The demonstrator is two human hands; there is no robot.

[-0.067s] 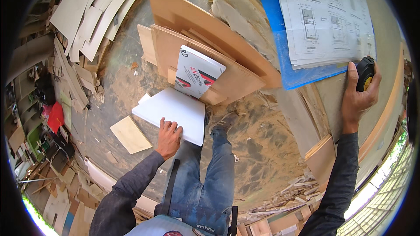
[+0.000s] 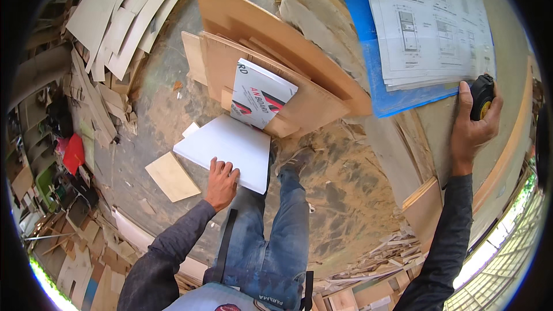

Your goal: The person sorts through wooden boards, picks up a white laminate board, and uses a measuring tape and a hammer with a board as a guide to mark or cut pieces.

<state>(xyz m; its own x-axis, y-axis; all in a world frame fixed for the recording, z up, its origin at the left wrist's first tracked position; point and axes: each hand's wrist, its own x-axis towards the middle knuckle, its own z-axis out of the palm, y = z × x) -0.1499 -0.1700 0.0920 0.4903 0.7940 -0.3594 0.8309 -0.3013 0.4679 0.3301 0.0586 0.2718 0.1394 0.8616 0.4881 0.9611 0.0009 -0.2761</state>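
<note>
My left hand (image 2: 222,183) grips the near edge of a white board (image 2: 233,152), its fingers curled on the upper face and the thumb hidden. The board slants above the floor in front of my legs, its far edge close to a smaller printed panel (image 2: 262,93). At the right, my right hand (image 2: 476,129) is closed around a black tape measure (image 2: 481,98) with a yellow centre. It rests on a worktop beside a stack of drawing sheets (image 2: 429,34), which lies on a blue folder (image 2: 391,101).
Large brown boards (image 2: 276,40) lean behind the printed panel. A small pale wood piece (image 2: 173,177) lies on the dusty floor at left. Long offcut strips (image 2: 129,17) are heaped at far left, and more scraps (image 2: 374,276) lie behind my legs. The worktop (image 2: 507,52) runs along the right.
The near edge of the white board and my left hand have dipped very slightly. My right hand keeps its place with the tape measure.
</note>
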